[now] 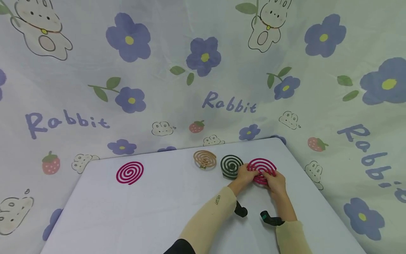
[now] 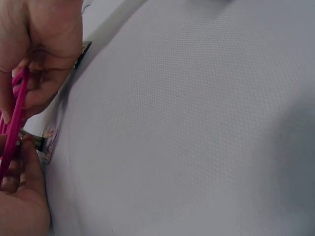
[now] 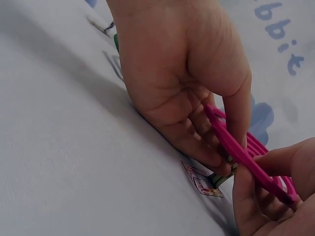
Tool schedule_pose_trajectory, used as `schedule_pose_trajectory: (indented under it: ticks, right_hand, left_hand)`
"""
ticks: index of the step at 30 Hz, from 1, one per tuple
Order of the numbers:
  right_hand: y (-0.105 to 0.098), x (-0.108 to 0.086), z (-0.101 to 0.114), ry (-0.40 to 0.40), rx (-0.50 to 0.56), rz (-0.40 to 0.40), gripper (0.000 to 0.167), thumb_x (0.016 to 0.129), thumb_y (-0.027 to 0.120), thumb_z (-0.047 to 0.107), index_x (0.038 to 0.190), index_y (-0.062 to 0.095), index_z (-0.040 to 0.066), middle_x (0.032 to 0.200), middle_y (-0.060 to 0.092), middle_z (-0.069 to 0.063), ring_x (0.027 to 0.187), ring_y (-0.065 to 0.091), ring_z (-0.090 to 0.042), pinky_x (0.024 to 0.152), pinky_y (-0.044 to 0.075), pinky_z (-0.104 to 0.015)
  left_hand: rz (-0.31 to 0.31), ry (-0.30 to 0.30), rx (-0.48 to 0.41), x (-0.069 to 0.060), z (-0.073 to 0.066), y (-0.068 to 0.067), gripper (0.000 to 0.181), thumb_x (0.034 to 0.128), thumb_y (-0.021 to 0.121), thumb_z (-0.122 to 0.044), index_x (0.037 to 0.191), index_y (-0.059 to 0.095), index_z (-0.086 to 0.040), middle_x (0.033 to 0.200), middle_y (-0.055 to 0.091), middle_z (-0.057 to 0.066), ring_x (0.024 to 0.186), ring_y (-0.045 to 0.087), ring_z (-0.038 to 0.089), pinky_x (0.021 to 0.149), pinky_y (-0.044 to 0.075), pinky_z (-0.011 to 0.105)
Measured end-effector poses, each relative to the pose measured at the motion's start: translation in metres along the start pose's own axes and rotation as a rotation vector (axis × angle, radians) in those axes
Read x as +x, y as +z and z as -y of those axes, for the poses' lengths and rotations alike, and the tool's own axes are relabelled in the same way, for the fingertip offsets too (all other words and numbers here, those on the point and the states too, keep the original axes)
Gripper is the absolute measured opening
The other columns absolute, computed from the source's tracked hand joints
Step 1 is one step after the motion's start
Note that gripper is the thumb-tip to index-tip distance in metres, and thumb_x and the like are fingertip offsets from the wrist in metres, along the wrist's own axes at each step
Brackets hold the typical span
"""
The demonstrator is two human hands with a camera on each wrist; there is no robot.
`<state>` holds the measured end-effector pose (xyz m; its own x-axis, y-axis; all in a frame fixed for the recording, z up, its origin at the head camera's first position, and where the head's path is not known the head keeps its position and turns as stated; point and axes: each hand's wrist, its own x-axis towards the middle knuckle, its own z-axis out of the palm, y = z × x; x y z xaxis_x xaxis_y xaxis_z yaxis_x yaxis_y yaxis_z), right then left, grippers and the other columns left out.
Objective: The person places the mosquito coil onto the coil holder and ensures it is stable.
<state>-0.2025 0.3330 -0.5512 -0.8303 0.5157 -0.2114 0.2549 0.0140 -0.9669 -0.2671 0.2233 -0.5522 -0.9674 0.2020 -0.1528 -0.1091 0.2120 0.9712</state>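
A pink mosquito coil (image 1: pixel 261 159) is held up at the right of the table, above the cloth. My left hand (image 1: pixel 245 175) pinches its left edge, and my right hand (image 1: pixel 278 183) grips its right edge. In the right wrist view the pink coil stands tilted between the fingers of both hands. Beneath it is a small printed card-like base (image 3: pixel 198 180) with a green strip (image 3: pixel 224 177) rising toward the fingers; what joins them is hidden. Just left of my left hand stands a dark green mosquito coil (image 1: pixel 232 165).
A tan mosquito coil (image 1: pixel 205 159) stands farther left, with a small clip-like piece at its front. Another pink coil (image 1: pixel 129 172) is at the table's left. A patterned curtain (image 1: pixel 171 102) rises behind the white table (image 1: pixel 133 215). Black straps are on both wrists.
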Motion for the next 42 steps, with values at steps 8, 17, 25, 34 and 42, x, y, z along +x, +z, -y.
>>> schedule_pose_trajectory:
  ticks: [8, 17, 25, 34, 42]
  right_hand:
    - [0.0018, -0.0003, 0.0003, -0.019, 0.001, -0.003, 0.053, 0.095, 0.062, 0.017, 0.136, 0.043, -0.01, 0.131, 0.05, -0.029, 0.092, 0.061, -0.016, 0.065, 0.054, -0.02]
    - [0.003, 0.0016, -0.0026, -0.016, -0.015, 0.011, 0.055, 0.095, 0.063, 0.019, 0.138, 0.043, -0.008, 0.134, 0.049, -0.027, 0.106, 0.058, -0.028, 0.068, 0.055, -0.02]
    - [0.0022, 0.0029, -0.0041, -0.026, -0.024, 0.003, 0.054, 0.095, 0.064, 0.022, 0.136, 0.045, -0.008, 0.132, 0.051, -0.027, 0.094, 0.06, -0.017, 0.065, 0.054, -0.019]
    - [-0.0013, 0.0017, -0.0016, -0.017, -0.024, 0.036, 0.055, 0.096, 0.062, 0.018, 0.138, 0.041, -0.01, 0.134, 0.047, -0.029, 0.098, 0.059, -0.019, 0.067, 0.054, -0.02]
    - [-0.0024, 0.0019, 0.0002, -0.016, -0.034, 0.041, 0.052, 0.096, 0.062, 0.019, 0.135, 0.043, -0.011, 0.13, 0.05, -0.029, 0.081, 0.058, -0.008, 0.063, 0.052, -0.019]
  left_hand:
    - [-0.001, 0.009, 0.003, 0.0029, 0.0019, -0.0018, 0.035, 0.0801, 0.077, -0.008, 0.111, 0.064, 0.001, 0.098, 0.067, 0.006, 0.093, 0.061, 0.016, 0.084, 0.052, 0.031]
    - [0.015, 0.005, 0.002, 0.002, 0.0027, -0.0042, 0.036, 0.0801, 0.077, -0.009, 0.113, 0.064, 0.0, 0.1, 0.066, 0.004, 0.094, 0.06, 0.015, 0.086, 0.051, 0.031]
    - [0.012, -0.003, 0.013, 0.0034, 0.003, -0.0019, 0.036, 0.0801, 0.077, -0.009, 0.112, 0.064, 0.0, 0.099, 0.066, 0.005, 0.094, 0.06, 0.016, 0.086, 0.051, 0.032]
    - [0.014, -0.006, 0.004, 0.0022, 0.0032, -0.0012, 0.034, 0.0797, 0.077, -0.008, 0.11, 0.065, 0.001, 0.098, 0.066, 0.005, 0.094, 0.06, 0.016, 0.085, 0.051, 0.032]
    - [0.026, -0.008, -0.008, 0.0005, 0.0026, -0.0021, 0.032, 0.0797, 0.077, -0.007, 0.108, 0.064, 0.001, 0.097, 0.065, 0.005, 0.092, 0.06, 0.016, 0.084, 0.052, 0.032]
